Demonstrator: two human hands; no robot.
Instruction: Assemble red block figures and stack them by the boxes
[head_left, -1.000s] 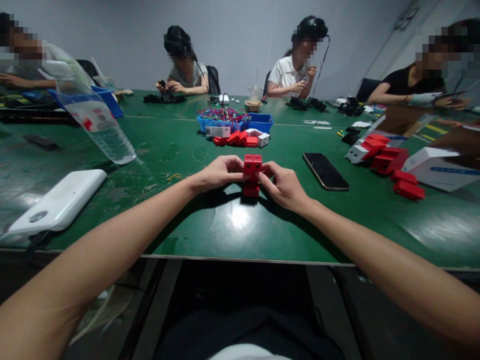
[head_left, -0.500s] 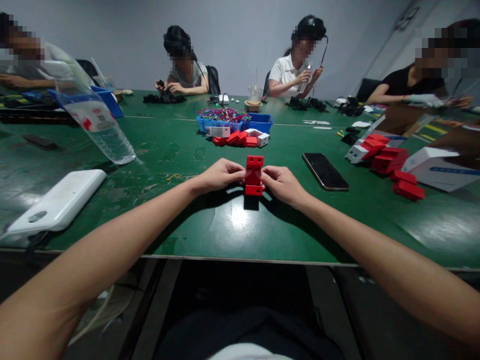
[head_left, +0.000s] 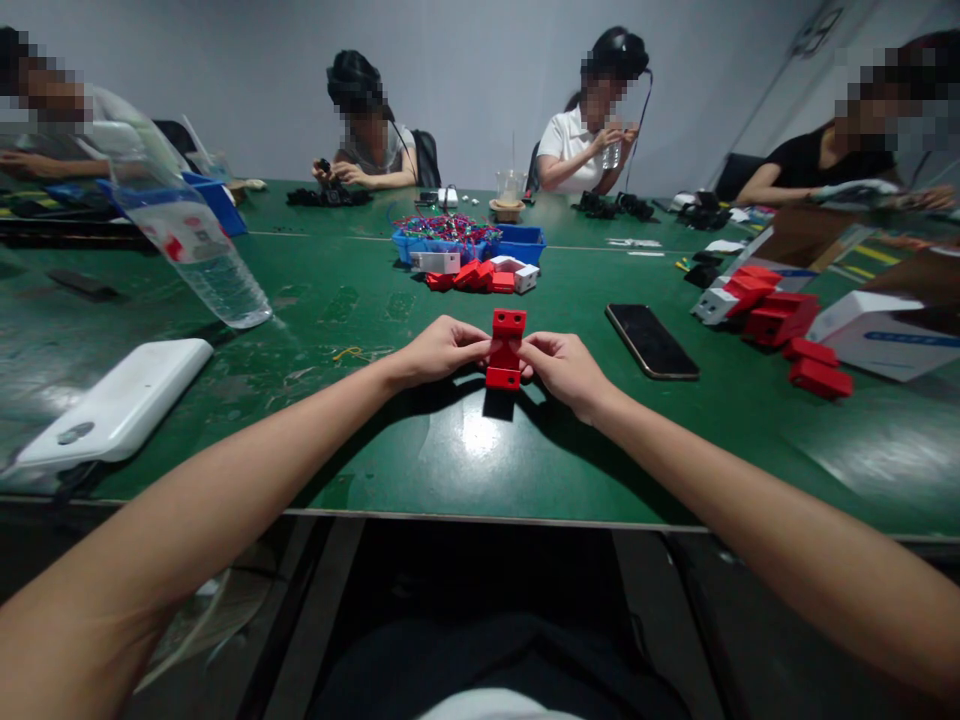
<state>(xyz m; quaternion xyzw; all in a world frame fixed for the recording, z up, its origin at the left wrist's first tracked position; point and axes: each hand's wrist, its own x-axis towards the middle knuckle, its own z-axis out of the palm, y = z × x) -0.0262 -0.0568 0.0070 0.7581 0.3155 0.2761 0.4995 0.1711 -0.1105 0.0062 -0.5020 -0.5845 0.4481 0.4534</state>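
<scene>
A red plastic housing point(head_left: 505, 354) with round holes in its two end blocks is held upright, slightly tilted, just above the green table point(head_left: 420, 460). My left hand point(head_left: 446, 350) pinches its left side between thumb and fingers. From the right, my right hand point(head_left: 562, 365) grips the opposite side the same way. Some of the fingertips are hidden behind the housing. Beyond my hands lies a pile of red housings point(head_left: 471, 276), with a white housing point(head_left: 516, 272) among them. A black smartphone point(head_left: 652, 341) rests to the right of my right hand.
A tilted-looking water bottle point(head_left: 196, 240) and a white power bank point(head_left: 120, 400) are at left. Blue bins point(head_left: 517, 245), one heaped with coloured wires point(head_left: 450, 230), stand at the middle. More red parts point(head_left: 780, 318) lie beside white boxes point(head_left: 889, 335) at right. Several people sit around the table.
The red housing has tilted a little, its lower end shifting slightly left. Both hands keep their hold. Across the table, a person's hands and clear bottle have moved slightly.
</scene>
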